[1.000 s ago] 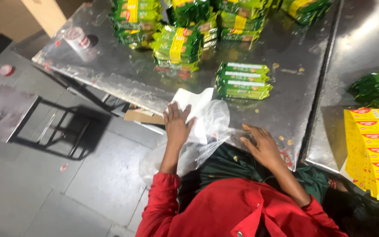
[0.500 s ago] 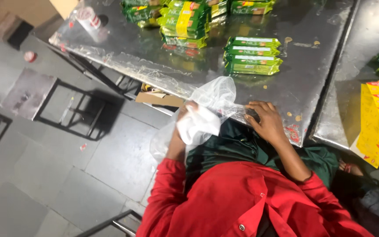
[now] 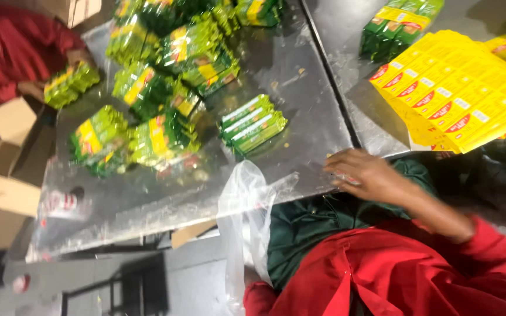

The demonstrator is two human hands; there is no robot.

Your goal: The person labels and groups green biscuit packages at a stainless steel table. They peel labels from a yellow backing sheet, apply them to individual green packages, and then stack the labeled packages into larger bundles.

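My right hand [image 3: 370,175] lies on the near edge of the steel table [image 3: 306,70], fingers spread and pressing on a bit of shiny film. A clear plastic bag [image 3: 247,216] stands up just left of it, over the table edge. My left hand is almost wholly hidden behind the bottom of that bag; only its red sleeve [image 3: 259,295] shows, and it seems to grip the bag. A small stack of green packs [image 3: 253,124] lies on the table beyond the bag.
Heaps of wrapped green bundles [image 3: 153,117] cover the table's left and far side. Flat yellow cartons [image 3: 458,93] fan out on the right-hand table. Another person in red [image 3: 13,58] holds a green bundle at far left, by cardboard boxes [image 3: 7,187].
The view has swung up and left over the table. The bag now stands upright at the table edge, my left hand has dropped behind it, and my right hand stays at the edge.
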